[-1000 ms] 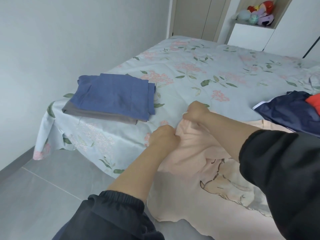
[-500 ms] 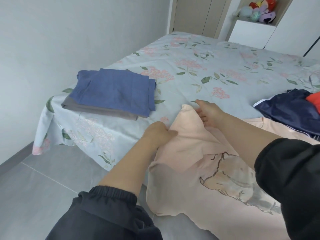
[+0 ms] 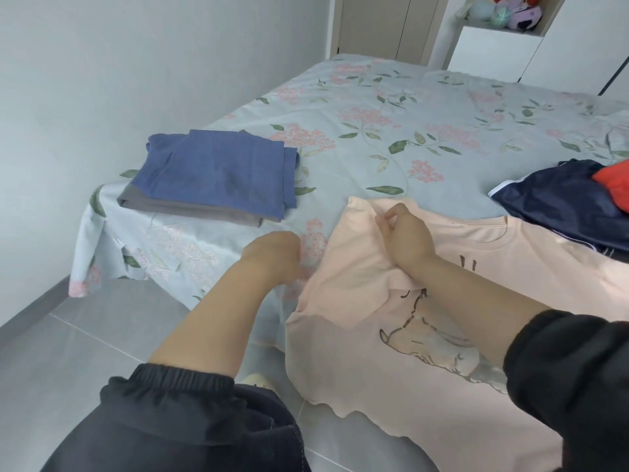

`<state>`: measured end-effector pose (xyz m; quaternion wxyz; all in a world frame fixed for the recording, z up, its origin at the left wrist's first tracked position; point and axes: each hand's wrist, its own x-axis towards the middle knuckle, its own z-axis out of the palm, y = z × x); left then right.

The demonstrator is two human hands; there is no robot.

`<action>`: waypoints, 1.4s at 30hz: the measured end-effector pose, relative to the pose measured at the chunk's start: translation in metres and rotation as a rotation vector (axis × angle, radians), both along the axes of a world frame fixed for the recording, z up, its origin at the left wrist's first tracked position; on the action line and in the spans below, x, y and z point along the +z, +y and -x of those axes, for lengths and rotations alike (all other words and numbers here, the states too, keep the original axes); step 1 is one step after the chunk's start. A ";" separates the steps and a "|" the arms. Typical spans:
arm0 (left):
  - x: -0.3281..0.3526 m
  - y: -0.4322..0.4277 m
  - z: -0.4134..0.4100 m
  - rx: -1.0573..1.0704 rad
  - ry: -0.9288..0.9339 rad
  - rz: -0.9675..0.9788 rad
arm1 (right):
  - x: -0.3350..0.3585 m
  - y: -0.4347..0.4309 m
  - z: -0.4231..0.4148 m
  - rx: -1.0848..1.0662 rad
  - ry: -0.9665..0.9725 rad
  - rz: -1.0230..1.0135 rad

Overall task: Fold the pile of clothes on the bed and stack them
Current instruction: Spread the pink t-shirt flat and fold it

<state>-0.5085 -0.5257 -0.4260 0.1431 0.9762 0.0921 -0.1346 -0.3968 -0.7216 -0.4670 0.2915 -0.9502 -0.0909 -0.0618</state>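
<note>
Folded blue stack on the bed's left corner. Left hand beside the peach T-shirt, fingers hidden, grip can't be told. Right hand pinches its folded-over sleeve; the shirt lies at the near bed edge, hem overhanging.

light: soft, even, bright | shadows: faint | glare: none | edges: wide-angle bowing | focus: slightly soft

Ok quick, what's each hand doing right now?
Left hand: beside the shirt edge, fingers hidden, so a grip cannot be told.
Right hand: pinching the shirt's folded sleeve.
</note>
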 end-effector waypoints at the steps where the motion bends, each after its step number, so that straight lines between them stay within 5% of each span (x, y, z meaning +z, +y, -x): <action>1: 0.000 -0.005 0.002 0.011 -0.144 -0.021 | 0.000 -0.002 0.001 0.009 -0.005 -0.019; 3: -0.001 -0.020 0.006 -0.078 -0.393 0.075 | 0.001 -0.008 0.005 0.036 0.000 -0.029; 6: -0.007 -0.048 0.013 -0.332 -0.441 0.211 | 0.005 -0.022 0.016 0.120 -0.028 -0.067; 11: -0.032 -0.076 0.020 -0.612 -0.368 -0.178 | 0.012 -0.050 0.041 0.572 -0.018 0.131; 14: -0.031 -0.077 0.019 -0.621 -0.365 -0.230 | 0.016 -0.064 0.048 0.676 0.069 0.308; 20: -0.010 -0.057 0.017 -0.464 -0.259 0.179 | 0.021 -0.073 0.053 0.620 -0.138 0.406; 26: -0.003 -0.045 0.017 -0.335 -0.052 0.486 | 0.031 -0.086 0.046 0.490 -0.065 0.300; 29: -0.019 -0.051 0.006 -0.261 -0.417 0.212 | 0.026 -0.074 0.048 0.420 -0.265 0.138; 32: -0.047 -0.057 0.005 -0.254 -0.309 -0.155 | 0.006 -0.058 0.052 0.569 -0.116 0.253; 35: -0.066 -0.058 0.002 -0.196 -0.248 -0.165 | -0.008 -0.055 0.036 0.504 0.095 0.515; 38: -0.068 -0.057 0.000 -0.192 -0.278 -0.166 | -0.001 -0.043 0.011 0.279 0.092 0.539; 42: -0.069 -0.056 -0.002 -0.180 -0.249 -0.147 | -0.012 -0.029 0.010 0.594 -0.024 0.401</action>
